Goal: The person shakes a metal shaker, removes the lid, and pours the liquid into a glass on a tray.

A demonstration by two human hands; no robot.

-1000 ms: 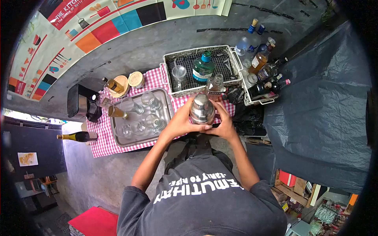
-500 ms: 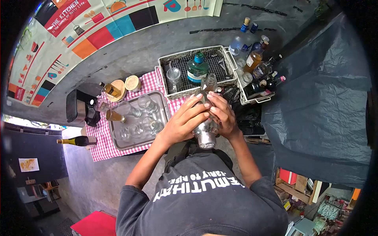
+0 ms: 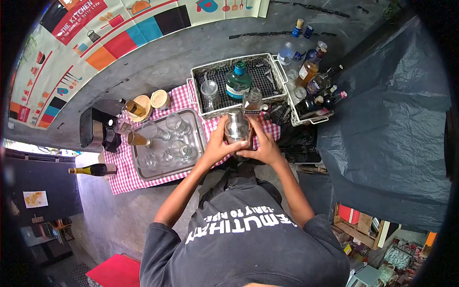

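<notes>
hands: metal shaker clamped between left hand and right hand
tray: occupied by glasses
far side: blocked by bottle, basket

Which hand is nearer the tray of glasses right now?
The left. Your left hand grips the metal shaker on the side facing the tray; your right hand is on the shaker's opposite side, farther from the tray.

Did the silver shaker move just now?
Yes, the silver shaker moved away from the person's shirt, closer to the wire basket.
</notes>
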